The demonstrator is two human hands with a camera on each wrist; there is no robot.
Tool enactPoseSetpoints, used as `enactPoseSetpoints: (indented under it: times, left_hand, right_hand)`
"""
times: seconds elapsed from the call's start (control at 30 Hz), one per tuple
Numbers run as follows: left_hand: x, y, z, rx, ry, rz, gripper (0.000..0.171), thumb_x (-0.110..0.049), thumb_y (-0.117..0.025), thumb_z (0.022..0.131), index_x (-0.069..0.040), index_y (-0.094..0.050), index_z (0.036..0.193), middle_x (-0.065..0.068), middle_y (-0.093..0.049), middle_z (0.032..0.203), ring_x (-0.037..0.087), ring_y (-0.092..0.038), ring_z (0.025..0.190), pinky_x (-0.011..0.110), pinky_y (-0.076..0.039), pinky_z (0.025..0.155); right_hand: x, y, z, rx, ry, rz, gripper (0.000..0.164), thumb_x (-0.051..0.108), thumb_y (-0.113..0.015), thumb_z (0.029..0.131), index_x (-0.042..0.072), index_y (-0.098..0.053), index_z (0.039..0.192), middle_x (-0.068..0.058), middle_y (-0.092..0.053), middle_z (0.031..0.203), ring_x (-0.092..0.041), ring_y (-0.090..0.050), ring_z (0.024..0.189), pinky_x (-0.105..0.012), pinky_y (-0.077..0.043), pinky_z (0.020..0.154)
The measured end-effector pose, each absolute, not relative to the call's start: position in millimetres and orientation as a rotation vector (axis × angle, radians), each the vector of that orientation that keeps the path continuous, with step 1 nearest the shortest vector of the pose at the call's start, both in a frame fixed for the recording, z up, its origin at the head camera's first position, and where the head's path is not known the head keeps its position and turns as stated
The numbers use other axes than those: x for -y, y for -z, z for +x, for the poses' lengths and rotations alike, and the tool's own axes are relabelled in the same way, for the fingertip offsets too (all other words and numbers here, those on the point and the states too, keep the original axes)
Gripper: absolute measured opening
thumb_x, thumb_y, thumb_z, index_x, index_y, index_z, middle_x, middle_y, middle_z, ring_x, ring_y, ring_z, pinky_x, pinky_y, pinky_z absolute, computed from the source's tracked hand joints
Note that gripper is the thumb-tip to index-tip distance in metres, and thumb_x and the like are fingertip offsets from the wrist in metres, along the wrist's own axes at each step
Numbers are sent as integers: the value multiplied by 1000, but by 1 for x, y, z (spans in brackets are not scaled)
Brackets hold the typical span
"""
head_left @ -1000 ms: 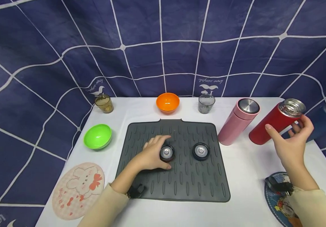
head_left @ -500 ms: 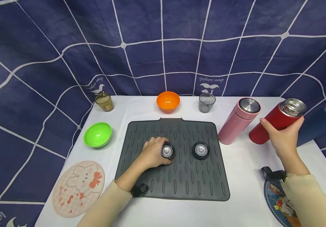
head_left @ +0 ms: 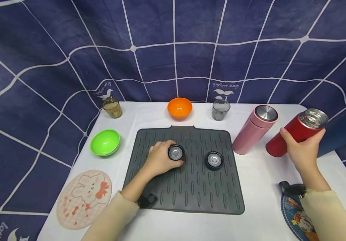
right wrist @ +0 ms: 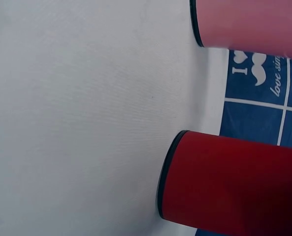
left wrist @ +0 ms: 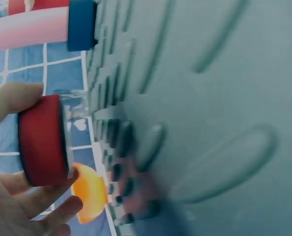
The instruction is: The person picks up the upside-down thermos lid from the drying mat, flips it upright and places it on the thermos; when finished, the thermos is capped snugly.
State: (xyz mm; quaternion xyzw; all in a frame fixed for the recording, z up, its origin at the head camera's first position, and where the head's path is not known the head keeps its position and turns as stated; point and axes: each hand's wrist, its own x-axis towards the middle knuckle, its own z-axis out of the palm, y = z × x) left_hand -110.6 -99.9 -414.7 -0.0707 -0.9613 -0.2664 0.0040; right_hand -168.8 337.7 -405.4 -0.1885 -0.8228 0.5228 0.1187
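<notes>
My left hand [head_left: 162, 158] pinches a red thermos lid [left wrist: 43, 140] between thumb and fingers, just over the dark grey ridged mat [head_left: 191, 197]. The lid's black-rimmed underside with a silver centre faces up in the head view. A second lid [head_left: 214, 160], dark blue on its side in the left wrist view, lies upside down on the mat to the right. My right hand [head_left: 303, 149] grips the upper part of a lidless red thermos [right wrist: 229, 184], its steel mouth bare. Between the mat and that thermos stands a pink thermos [head_left: 252, 132] with its lid on.
A lidless blue thermos [head_left: 338, 135] stands at the far right. Along the back are an amber cup [head_left: 112, 108], an orange bowl [head_left: 180, 107] and a grey glass cup [head_left: 220, 109]. At left sit a green bowl [head_left: 105, 143] and a rabbit-print placemat [head_left: 83, 201]; a blue placemat [head_left: 296, 212] lies under the right forearm.
My left fingers have closed round the red lid and raised it slightly off the mat. The right hand has gone from half-open beside the red thermos to gripping it.
</notes>
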Motion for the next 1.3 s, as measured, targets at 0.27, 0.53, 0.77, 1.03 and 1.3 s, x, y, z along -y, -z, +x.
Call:
enactPoseSetpoints:
  times: [0.27, 0.53, 0.77, 1.03, 1.3]
  left_hand:
    - [100, 393, -107, 2716, 1345, -244, 60, -42, -80, 69, -24, -54, 120, -5, -55, 111, 15, -51, 103, 40, -47, 87]
    - [85, 368, -95, 2384, 1903, -539, 59, -16, -81, 74, -27, -55, 126, 0, -51, 114, 16, -52, 105, 29, -49, 90]
    - [60, 349, -88, 2078, 2201, -744, 65, 0, -72, 76, -12, -43, 134, 11, -47, 121, 22, -53, 108, 31, -54, 84]
    - [25, 331, -90, 1927, 2217, -801, 65, 12, -73, 68, 0, -36, 120, 19, -52, 112, 18, -57, 100, 30, -51, 88]
    - [-11, 305, -81, 2056, 2057, -912, 65, 3, -79, 66, -3, -53, 125, 12, -49, 111, 6, -48, 104, 25, -50, 87]
  right_hand:
    - [-335, 406, -163, 2405, -1521, -508, 86, 32, -66, 87, 42, 0, 141, 16, -22, 150, -10, -21, 141, -46, -37, 108]
    - [-329, 407, -160, 2422, -1519, -482, 86, 31, -66, 87, 41, 0, 142, 15, -23, 149, -10, -23, 140, -46, -36, 108]
    - [-325, 406, -164, 2398, -1543, -484, 86, 27, -66, 88, 39, -1, 142, 14, -24, 149, -9, -24, 139, -44, -36, 108]
    - [-322, 409, -168, 2396, -1557, -503, 86, 29, -66, 88, 41, 0, 142, 14, -23, 150, -10, -23, 140, -46, -35, 109]
    - [-322, 412, -169, 2390, -1564, -486, 86, 28, -66, 88, 41, -1, 142, 14, -24, 149, -9, -24, 139, -46, -36, 109]
